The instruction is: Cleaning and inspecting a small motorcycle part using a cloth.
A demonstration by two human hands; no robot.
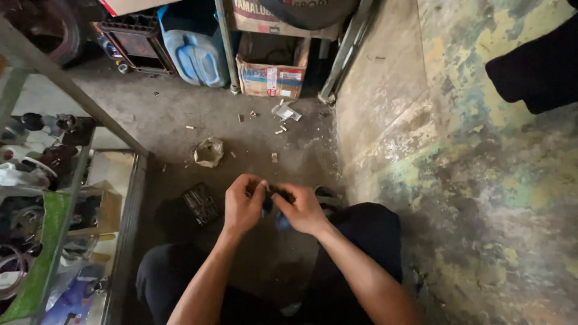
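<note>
One blue plastic jerrycan (195, 51) stands at 11 o'clock, one open cardboard box (271, 69) at 12 o'clock. Two hands, left hand (242, 204) and right hand (301, 209), meet at centre, pinching one small dark object (272, 197), mostly hidden by fingers; shape indistinct

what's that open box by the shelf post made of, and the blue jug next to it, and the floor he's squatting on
The open box looks like brown corrugated cardboard, matte, its flaps bent and worn. The blue jug appears to be moulded plastic, with a slight sheen and rounded ribs. The floor seems to be bare concrete, grey, dusty and littered with small scraps. The small dark thing that both hands hold is too dim to judge.
</note>
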